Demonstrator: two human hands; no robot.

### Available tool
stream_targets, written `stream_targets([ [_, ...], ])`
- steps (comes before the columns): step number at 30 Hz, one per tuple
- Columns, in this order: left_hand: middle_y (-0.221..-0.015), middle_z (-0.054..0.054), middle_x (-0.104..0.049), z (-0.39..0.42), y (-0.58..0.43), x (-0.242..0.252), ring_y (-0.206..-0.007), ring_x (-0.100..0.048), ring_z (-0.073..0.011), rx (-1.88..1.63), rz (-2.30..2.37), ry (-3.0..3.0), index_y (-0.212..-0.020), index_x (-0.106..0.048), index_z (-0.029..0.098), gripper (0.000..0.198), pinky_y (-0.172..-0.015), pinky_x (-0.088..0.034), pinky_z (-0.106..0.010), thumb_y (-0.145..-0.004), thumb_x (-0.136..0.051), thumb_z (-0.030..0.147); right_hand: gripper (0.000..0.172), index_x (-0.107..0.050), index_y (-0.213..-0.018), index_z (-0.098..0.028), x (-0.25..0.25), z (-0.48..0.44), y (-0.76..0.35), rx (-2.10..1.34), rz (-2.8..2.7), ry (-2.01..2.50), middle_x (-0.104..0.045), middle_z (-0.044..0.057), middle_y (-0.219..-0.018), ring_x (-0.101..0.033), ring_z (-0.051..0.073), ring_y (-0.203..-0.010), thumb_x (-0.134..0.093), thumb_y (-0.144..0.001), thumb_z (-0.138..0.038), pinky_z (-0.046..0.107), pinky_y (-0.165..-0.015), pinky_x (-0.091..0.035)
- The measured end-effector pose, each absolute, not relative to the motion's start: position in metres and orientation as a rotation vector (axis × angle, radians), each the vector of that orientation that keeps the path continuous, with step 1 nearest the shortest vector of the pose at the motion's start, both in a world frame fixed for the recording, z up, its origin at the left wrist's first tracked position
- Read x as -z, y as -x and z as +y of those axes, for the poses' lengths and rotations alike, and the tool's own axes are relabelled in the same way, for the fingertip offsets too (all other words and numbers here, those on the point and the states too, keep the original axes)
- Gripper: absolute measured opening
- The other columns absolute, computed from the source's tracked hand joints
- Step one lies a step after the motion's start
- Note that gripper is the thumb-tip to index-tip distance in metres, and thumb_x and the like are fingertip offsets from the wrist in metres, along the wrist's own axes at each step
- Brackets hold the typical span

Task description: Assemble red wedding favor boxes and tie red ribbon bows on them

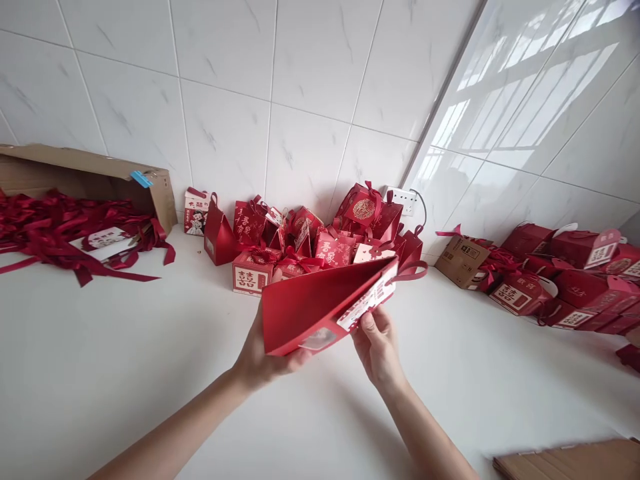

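Note:
Both my hands hold a red gift box (320, 300) above the white table, tilted with its narrow end up to the right. My left hand (260, 353) is wrapped round its wide end, the fingers partly hidden behind it. At the other end, my right hand (376, 343) pinches the edge by a white printed tag (367, 295). A dark red ribbon loop (414, 271) sticks out from the narrow tip. A clear window (319, 339) shows on the box's lower face. Behind it stand several finished-looking red gift boxes (253, 267).
An open cardboard box (163, 190) of dark red ribbons (50, 220) lies at the left. A power strip (403, 200) leans on the tiled wall. At the right are a small cardboard box (457, 261) and stacked red boxes (583, 287). Flat cardboard (570, 461) lies at the lower right.

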State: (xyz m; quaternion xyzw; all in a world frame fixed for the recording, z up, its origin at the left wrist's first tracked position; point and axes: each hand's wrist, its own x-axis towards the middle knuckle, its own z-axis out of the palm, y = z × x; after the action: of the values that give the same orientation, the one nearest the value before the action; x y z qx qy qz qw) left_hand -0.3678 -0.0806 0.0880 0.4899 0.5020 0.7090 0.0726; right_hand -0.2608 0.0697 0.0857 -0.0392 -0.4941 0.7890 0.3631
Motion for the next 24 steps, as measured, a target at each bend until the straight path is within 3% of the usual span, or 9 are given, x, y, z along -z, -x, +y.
stream_targets([
  [2, -0.112, -0.006, -0.058, -0.0808, 0.3692, -0.0876, -0.096, -0.061, -0.0282, -2.13, 1.573, -1.508, -0.114, -0.054, 0.029, 0.053, -0.081, -0.055, -0.044, -0.066, -0.073, 0.041, 0.024, -0.068, -0.09, -0.025, -0.0863, 0.0713, 0.26, -2.006, -1.268, 0.07, -0.07, 0.001, -0.094, -0.064, 0.015, -0.08, -0.077, -0.072, -0.036, 0.025, -0.068, -0.053],
  [5, -0.107, -0.005, -0.057, -0.0814, 0.3719, -0.0858, -0.093, -0.059, -0.0275, -2.169, 1.677, -1.537, -0.123, -0.049, 0.034, 0.065, -0.081, -0.054, -0.046, -0.063, -0.075, 0.04, 0.018, -0.067, -0.084, -0.024, -0.0865, 0.0706, 0.2606, -2.045, -1.272, 0.058, -0.069, 0.001, -0.092, -0.062, 0.013, -0.073, -0.076, -0.072, -0.034, 0.024, -0.061, -0.051],
  [11, -0.11, -0.007, -0.053, -0.0825, 0.3733, -0.0817, -0.095, -0.058, -0.03, -2.173, 1.738, -1.5, -0.134, -0.04, 0.035, 0.092, -0.074, -0.055, -0.045, -0.052, -0.081, 0.04, 0.024, -0.068, -0.084, -0.025, -0.0887, 0.0709, 0.2625, -2.062, -1.252, 0.087, -0.07, 0.001, -0.092, -0.064, 0.016, -0.081, -0.081, -0.065, -0.03, 0.029, -0.073, -0.054],
  [14, -0.104, -0.007, -0.061, -0.0826, 0.372, -0.0843, -0.094, -0.06, -0.0305, -2.142, 1.673, -1.389, -0.125, -0.051, 0.03, 0.077, -0.077, -0.054, -0.045, -0.055, -0.08, 0.043, 0.028, -0.067, -0.092, -0.025, -0.0883, 0.0727, 0.261, -2.036, -1.298, 0.084, -0.07, 0.003, -0.098, -0.064, 0.017, -0.082, -0.078, -0.068, -0.035, 0.03, -0.073, -0.055],
  [17, -0.091, -0.007, -0.068, -0.0804, 0.3725, -0.0887, -0.09, -0.064, -0.0302, -2.071, 1.562, -1.131, -0.108, -0.061, 0.022, 0.057, -0.08, -0.053, -0.045, -0.065, -0.07, 0.058, 0.038, -0.066, -0.098, -0.025, -0.0871, 0.0733, 0.2587, -1.953, -1.388, 0.038, -0.068, 0.006, -0.105, -0.065, 0.02, -0.088, -0.075, -0.07, -0.048, 0.033, -0.074, -0.056],
  [19, -0.1, -0.01, -0.068, -0.0778, 0.3734, -0.0907, -0.099, -0.062, -0.0312, -2.066, 1.483, -0.89, -0.113, -0.06, 0.02, 0.064, -0.083, -0.052, -0.043, -0.07, -0.059, 0.068, 0.044, -0.064, -0.097, -0.023, -0.0866, 0.0725, 0.2577, -1.872, -1.472, 0.029, -0.068, 0.008, -0.105, -0.065, 0.023, -0.089, -0.075, -0.067, -0.053, 0.034, -0.072, -0.056],
  [22, -0.124, -0.011, -0.06, -0.0743, 0.3738, -0.0914, -0.117, -0.054, -0.031, -2.011, 1.347, -0.67, -0.13, -0.048, 0.024, 0.069, -0.09, -0.049, -0.043, -0.079, -0.046, 0.07, 0.039, -0.062, -0.089, -0.021, -0.0862, 0.0705, 0.2579, -1.802, -1.561, 0.046, -0.07, 0.006, -0.088, -0.066, 0.019, -0.07, -0.072, -0.071, -0.054, 0.032, -0.058, -0.056],
  [24, -0.129, -0.01, -0.058, -0.0728, 0.3732, -0.0909, -0.121, -0.051, -0.031, -1.987, 1.299, -0.66, -0.133, -0.044, 0.025, 0.069, -0.09, -0.049, -0.043, -0.081, -0.044, 0.069, 0.037, -0.061, -0.087, -0.02, -0.0864, 0.07, 0.2587, -1.789, -1.583, 0.062, -0.069, 0.005, -0.081, -0.064, 0.017, -0.061, -0.068, -0.075, -0.054, 0.031, -0.053, -0.054],
])
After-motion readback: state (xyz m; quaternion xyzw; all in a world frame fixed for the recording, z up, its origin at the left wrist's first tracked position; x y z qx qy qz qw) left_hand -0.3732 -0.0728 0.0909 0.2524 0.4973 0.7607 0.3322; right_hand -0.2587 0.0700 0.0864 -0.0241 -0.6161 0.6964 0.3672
